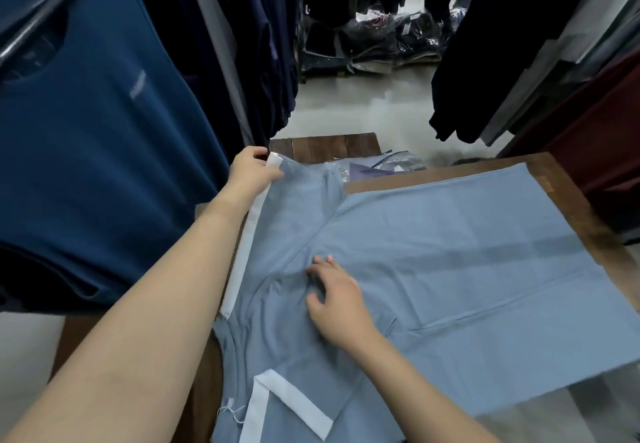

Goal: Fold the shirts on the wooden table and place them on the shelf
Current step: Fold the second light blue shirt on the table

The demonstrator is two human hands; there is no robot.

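Shirt (450,252), light blue, count one, lies spread on the wooden table (588,221). Its long axis runs from the collar end at the table's left side to the hem at its right edge.

Left hand (251,171) pinches the white cuff (274,160) of the far sleeve between thumb and fingers, raised above the table's far-left corner. Right hand (337,299) rests on the shirt's chest toward the table's left side, fingers (320,262) spread and flat.

The held sleeve lies outward of the body. Judged next move: carry it inward toward the right hand, which anchors the cloth.

White-banded sleeves: two, the near sleeve (291,401) at the table's near-left edge. One bagged garment (377,165) lies beyond the table's far edge. No shelf is in view.
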